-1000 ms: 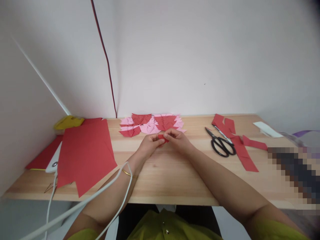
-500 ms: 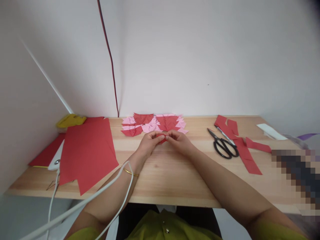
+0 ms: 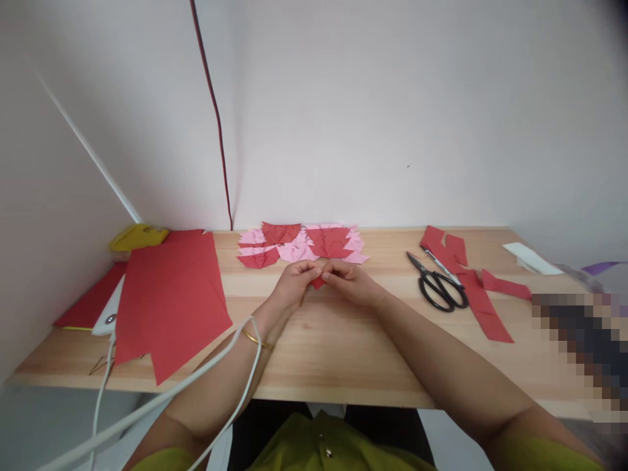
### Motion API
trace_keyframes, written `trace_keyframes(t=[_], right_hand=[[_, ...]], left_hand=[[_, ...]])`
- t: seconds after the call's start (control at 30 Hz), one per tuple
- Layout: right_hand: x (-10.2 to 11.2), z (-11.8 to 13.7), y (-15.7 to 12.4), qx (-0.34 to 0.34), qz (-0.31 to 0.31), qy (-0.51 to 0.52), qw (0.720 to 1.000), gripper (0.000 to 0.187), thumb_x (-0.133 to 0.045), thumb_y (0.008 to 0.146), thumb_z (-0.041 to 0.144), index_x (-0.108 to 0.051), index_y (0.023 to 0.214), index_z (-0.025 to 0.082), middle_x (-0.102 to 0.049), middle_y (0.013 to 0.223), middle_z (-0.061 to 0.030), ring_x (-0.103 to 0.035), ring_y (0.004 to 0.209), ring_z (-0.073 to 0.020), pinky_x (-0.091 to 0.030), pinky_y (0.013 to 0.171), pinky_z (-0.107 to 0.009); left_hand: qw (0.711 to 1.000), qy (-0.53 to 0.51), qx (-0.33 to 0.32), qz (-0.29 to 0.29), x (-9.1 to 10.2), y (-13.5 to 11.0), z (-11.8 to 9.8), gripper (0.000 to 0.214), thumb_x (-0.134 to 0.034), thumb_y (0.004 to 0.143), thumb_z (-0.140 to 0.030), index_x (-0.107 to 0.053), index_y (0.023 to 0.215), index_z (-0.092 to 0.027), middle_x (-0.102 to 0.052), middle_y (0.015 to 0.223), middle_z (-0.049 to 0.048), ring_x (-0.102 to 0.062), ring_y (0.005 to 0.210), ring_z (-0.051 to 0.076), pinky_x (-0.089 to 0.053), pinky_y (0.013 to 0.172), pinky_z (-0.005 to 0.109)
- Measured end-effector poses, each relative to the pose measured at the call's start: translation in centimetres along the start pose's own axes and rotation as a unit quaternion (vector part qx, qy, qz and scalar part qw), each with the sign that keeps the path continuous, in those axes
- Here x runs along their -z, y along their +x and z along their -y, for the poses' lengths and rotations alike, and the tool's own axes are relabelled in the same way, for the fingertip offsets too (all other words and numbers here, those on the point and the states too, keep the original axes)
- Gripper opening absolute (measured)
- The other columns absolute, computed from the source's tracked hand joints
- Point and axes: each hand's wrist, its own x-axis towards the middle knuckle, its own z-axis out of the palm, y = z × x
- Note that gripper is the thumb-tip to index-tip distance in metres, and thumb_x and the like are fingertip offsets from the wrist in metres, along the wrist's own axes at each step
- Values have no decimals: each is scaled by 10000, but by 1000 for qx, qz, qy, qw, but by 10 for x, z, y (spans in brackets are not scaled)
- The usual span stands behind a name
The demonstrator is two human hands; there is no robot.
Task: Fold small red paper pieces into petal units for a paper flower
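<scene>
Between both my hands is a small piece of red paper (image 3: 318,282), mostly covered by my fingers. My left hand (image 3: 294,281) pinches its left side with thumb and forefinger. My right hand (image 3: 349,281) grips the right side in the same way, the fingertips of both hands almost meeting. Just beyond them lie several pleated, jagged-edged paper pieces, red (image 3: 331,242) and pink (image 3: 294,250), spread along the back of the wooden table (image 3: 338,353).
Large red paper sheets (image 3: 171,301) lie at left over a white power strip (image 3: 108,317), near a yellow bundle (image 3: 139,237). Black-handled scissors (image 3: 439,288), a pen (image 3: 444,267) and red paper strips (image 3: 485,307) lie at right. A white cable (image 3: 161,399) crosses my left forearm.
My fingers have shifted slightly on the red paper, and more of it now shows below the fingertips. Everything on the table stays in place.
</scene>
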Motion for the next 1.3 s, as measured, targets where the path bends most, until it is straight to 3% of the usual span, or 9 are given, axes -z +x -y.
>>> trace_keyframes(t=[0.23,0.43,0.6,0.8,0.93,1.1,1.3], right_hand=[[-2,-3,-1,-67,-59,-35,995,384,-429,906,503,-585,746,191,-548,693,7,-489,656,-126,-415,659,-249],[-5,-5,-1,-33,-52,-1,998,286,-503,885,440,-597,800,184,-622,855,-23,-557,805,-145,-430,770,-274],[-1,-11,0,-68,-123,-31,990,292,-540,850,462,-541,748,189,-527,676,20,-484,649,-123,-402,644,-255],[-4,-15,0,-47,-126,-5,991,253,-560,845,439,-552,930,200,-598,815,-12,-551,734,-141,-442,690,-276],[-6,-16,-1,-40,-119,12,992,223,-546,861,420,-573,862,199,-634,830,-27,-591,759,-149,-469,727,-295],[-2,-10,-1,-44,-107,-15,993,257,-536,863,443,-546,806,193,-619,769,-16,-570,729,-137,-459,709,-282],[-2,-2,1,-38,-78,41,995,279,-528,868,457,-513,786,190,-608,738,-11,-561,706,-128,-440,677,-267]], left_hand=[[999,16,-15,-41,5,2,-4,236,-742,623,-327,-605,626,-136,-604,590,1,-515,562,98,-401,612,242],[999,30,-18,-36,3,1,-8,219,-734,648,-324,-643,649,-125,-622,604,19,-539,588,103,-409,631,248],[999,21,5,-38,4,1,-7,242,-765,614,-322,-662,709,-125,-620,646,11,-519,604,94,-395,625,241],[995,80,-2,-56,4,1,-5,247,-754,617,-343,-626,630,-131,-570,577,-19,-462,548,80,-347,572,223],[987,158,-12,-13,2,-2,-6,210,-710,665,-341,-673,706,-139,-621,669,1,-510,632,111,-381,641,238],[968,230,-81,53,0,-5,-12,217,-600,773,-356,-688,760,-158,-640,741,13,-529,711,137,-395,694,247],[964,243,-107,21,-2,-8,-12,253,-557,795,-347,-624,638,-161,-585,644,-2,-494,645,131,-377,649,246]])
